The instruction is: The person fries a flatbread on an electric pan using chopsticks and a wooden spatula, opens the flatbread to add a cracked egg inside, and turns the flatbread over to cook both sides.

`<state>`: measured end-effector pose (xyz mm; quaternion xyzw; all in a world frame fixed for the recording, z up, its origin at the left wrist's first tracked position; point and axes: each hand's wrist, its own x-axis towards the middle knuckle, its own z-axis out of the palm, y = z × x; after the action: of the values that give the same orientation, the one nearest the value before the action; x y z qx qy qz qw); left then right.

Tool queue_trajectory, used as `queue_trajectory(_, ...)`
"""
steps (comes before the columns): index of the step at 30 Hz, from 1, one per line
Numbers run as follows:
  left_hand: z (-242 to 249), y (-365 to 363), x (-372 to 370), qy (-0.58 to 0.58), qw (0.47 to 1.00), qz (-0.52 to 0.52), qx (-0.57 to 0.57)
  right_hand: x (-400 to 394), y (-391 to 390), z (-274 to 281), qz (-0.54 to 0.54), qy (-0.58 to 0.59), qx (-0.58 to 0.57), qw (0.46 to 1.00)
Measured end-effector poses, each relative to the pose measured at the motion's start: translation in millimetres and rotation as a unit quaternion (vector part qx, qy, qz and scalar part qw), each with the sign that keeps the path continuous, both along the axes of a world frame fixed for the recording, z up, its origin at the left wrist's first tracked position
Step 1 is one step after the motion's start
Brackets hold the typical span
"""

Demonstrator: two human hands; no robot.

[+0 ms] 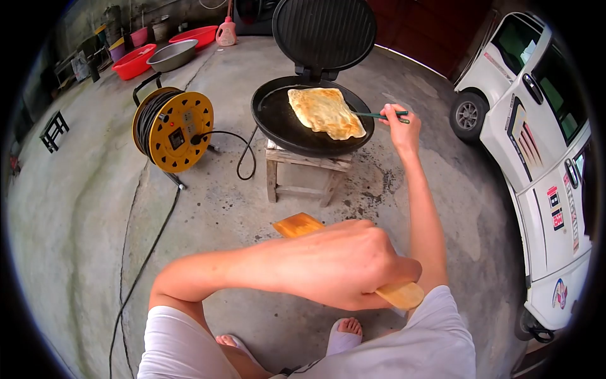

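At our ten o'clock stands a yellow round metal cable reel (189,150) wound with black cord. The thin black cable (255,165) from it loops beside the stool, so a foot catching it could tug the round black metal griddle (265,114) at twelve o'clock. That griddle overhangs the small weathered wooden stool (272,180) and could tip if we press its rim. Near the centre, the flat orange-brown wooden spatula (298,225) points towards ten o'clock, its handle clamped in the curled fingers of our left hand (360,256). It is well apart from the bread and gives no support, so a lifted piece could fold, tear or drop. The ridged black lid (325,35) stands open at twelve; a knock might bring it down on us. The square golden-brown flatbread (322,112) lies on the griddle's right half, its four o'clock corner near the rim, where a push could slide it off. At one o'clock, our right hand's (407,134) fingers close on slim green chopsticks (379,115); we cannot tell whether their tips grip the bread or only touch it. Reaching lower risks a burn.
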<state>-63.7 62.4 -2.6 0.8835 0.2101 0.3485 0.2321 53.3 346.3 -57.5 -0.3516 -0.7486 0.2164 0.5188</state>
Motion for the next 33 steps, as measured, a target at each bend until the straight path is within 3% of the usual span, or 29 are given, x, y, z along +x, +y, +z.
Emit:
queue_trajectory(5,0,1,3,-0.010,1.000,0.000,0.008,21,-36,33,0.047,-0.080,-0.044,0.995)
queue_trajectory(9,1,2,3,0.002,1.000,0.002,0.001,17,-64,51,0.045,-0.058,-0.001,0.997)
queue_trajectory(12,2,2,6,0.007,1.000,0.000,-0.005,-8,-48,25,0.158,0.047,-0.028,0.986)
queue_trajectory(16,3,-1,6,-0.020,1.000,-0.013,0.001,-17,-31,-3,0.143,0.040,-0.061,0.987)
queue_trajectory(24,5,-4,2,-0.011,1.000,0.003,-0.028,3,-30,2,0.134,0.077,-0.064,0.986)
queue_trajectory(33,1,1,-1,-0.007,1.000,-0.003,-0.024,24,-51,-1,0.118,0.028,-0.041,0.992)
